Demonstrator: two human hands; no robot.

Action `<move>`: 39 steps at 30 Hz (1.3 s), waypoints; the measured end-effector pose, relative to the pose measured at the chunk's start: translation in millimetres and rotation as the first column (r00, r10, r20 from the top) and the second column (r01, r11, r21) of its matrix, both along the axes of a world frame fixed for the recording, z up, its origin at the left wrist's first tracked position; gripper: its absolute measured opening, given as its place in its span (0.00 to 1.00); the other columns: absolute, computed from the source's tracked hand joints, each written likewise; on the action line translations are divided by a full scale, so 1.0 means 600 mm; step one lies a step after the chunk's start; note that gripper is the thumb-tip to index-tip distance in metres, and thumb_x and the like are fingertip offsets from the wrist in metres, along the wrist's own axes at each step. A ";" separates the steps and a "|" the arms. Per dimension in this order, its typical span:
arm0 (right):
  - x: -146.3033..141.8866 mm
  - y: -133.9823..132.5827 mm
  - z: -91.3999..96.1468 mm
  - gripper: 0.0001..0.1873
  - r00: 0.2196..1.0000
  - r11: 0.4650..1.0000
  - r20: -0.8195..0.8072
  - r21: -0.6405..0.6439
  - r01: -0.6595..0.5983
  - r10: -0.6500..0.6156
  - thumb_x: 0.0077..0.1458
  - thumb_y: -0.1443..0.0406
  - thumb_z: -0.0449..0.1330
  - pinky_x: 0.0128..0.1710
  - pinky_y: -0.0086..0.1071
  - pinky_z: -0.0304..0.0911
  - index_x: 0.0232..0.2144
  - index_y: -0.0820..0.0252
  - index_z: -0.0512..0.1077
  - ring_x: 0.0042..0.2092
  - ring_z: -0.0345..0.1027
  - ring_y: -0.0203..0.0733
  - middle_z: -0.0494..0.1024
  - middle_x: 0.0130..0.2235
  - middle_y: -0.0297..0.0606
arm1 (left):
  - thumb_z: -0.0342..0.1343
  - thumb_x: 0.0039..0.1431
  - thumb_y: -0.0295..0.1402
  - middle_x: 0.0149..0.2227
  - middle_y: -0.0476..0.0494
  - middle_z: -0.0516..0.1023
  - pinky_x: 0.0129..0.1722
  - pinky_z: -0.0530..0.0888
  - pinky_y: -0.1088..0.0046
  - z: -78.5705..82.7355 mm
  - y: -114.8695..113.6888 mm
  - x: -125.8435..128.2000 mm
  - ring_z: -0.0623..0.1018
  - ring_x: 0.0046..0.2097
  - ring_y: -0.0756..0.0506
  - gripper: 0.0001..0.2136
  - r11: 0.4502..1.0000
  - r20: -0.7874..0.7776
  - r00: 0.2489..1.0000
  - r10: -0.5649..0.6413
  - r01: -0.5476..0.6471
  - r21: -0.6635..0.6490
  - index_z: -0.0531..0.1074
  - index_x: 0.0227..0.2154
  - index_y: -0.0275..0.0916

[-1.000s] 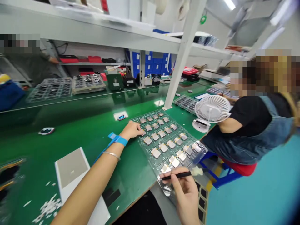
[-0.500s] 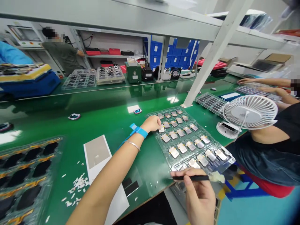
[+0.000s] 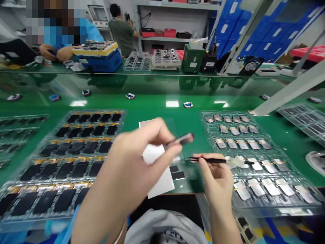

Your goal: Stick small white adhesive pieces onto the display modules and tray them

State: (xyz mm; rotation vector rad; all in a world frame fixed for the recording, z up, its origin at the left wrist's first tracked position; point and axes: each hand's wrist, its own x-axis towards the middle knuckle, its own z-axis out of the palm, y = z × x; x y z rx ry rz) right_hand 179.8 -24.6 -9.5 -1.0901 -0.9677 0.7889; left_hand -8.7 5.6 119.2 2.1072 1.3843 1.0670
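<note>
Blurred by motion, my left hand (image 3: 132,162) pinches a small flat screen module (image 3: 187,138), dark-edged with a silvery face, between thumb and fingers above the table. My right hand (image 3: 217,179) grips black tweezers (image 3: 208,160) lying level, tips pointing left, with a whitish wad around their rear end. Below and between the hands lie a white sheet (image 3: 159,183) and dark strips (image 3: 177,175). To the right, a clear tray (image 3: 276,149) holds rows of silver-backed modules, one spot in its second row showing no module. Black screens with orange flex cables fill another clear tray (image 3: 61,140) on the left.
Small watch-like cases (image 3: 188,105) are spaced along the green table (image 3: 152,110). A white slanted post (image 3: 286,89) rises at the right. Across the bench are a blue bin (image 3: 106,61), a green box (image 3: 193,57) and two people, one in blue (image 3: 92,31).
My view has swung left. My left hand has come back from the right tray and now holds a module before me. My right hand still keeps the tweezers.
</note>
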 end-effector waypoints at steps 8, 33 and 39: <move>-0.015 0.037 -0.007 0.07 0.970 0.986 0.188 -0.091 -0.141 0.156 0.55 0.63 0.68 0.37 0.31 0.78 0.34 0.59 0.74 0.37 0.80 0.41 0.79 0.36 0.38 | 0.52 0.66 0.28 0.43 0.47 0.82 0.47 0.78 0.64 -0.187 -0.087 -0.047 0.80 0.48 0.43 0.04 0.975 -0.021 0.988 -0.155 0.150 -0.162 0.69 0.40 0.45; -0.001 -0.017 -0.048 0.05 0.945 0.962 0.258 -0.235 -0.139 0.199 0.60 0.65 0.64 0.34 0.29 0.77 0.38 0.58 0.71 0.33 0.79 0.38 0.78 0.38 0.37 | 0.48 0.62 0.21 0.48 0.43 0.81 0.55 0.70 0.61 -0.213 -0.053 -0.017 0.75 0.54 0.41 0.09 0.897 -0.143 0.886 -0.441 0.429 -0.109 0.69 0.39 0.40; -0.005 -0.011 -0.035 0.06 0.970 0.963 0.191 -0.248 -0.103 0.153 0.59 0.65 0.64 0.32 0.26 0.77 0.37 0.57 0.70 0.31 0.80 0.37 0.80 0.33 0.36 | 0.47 0.65 0.22 0.47 0.41 0.80 0.53 0.69 0.61 -0.210 -0.047 -0.021 0.74 0.52 0.42 0.09 0.886 -0.089 0.887 -0.453 0.437 -0.155 0.69 0.43 0.38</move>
